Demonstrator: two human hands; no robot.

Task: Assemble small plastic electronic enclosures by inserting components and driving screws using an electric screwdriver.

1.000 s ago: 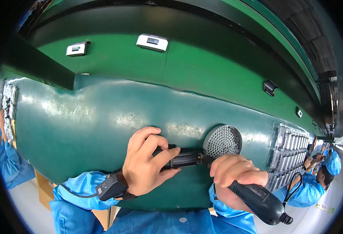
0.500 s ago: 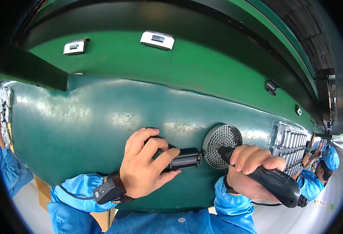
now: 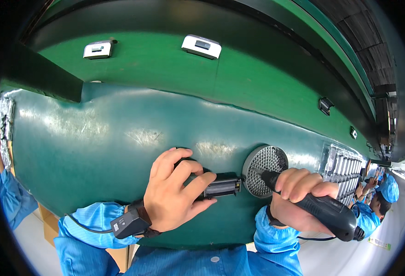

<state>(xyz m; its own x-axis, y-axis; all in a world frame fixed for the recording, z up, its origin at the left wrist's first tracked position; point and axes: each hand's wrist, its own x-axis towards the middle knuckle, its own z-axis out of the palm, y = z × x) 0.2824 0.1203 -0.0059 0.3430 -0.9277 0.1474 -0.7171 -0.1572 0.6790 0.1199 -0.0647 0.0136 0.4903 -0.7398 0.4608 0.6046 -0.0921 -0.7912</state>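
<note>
My left hand (image 3: pixel 175 198) is closed around a black rectangular plastic housing (image 3: pixel 222 187), gripping its left end with thumb and fingers just above the bench. My fingers cover that end; the right end shows an open, ribbed inside. In my right hand (image 3: pixel 299 195) is a black electric screwdriver (image 3: pixel 330 216), its body slanting down toward the upper left. The screwdriver's nose reaches over a round grey dish (image 3: pixel 244 172) with a floor full of small holes. I cannot make out whether a screw is on the bit. The housing's right end lies close beside the dish.
On the green strip behind the dark green bench (image 3: pixel 96 152) sit two white-fronted devices (image 3: pixel 201 46) and a black housing (image 3: pixel 325 106). A clear plastic tray with compartments (image 3: pixel 343 172) lies at the right, near a co-worker in blue (image 3: pixel 370 218). A post (image 3: pixel 50 76) stands at the left.
The whole view has shifted slightly. My left hand still grips the housing, and the screwdriver's nose remains over the dish.
</note>
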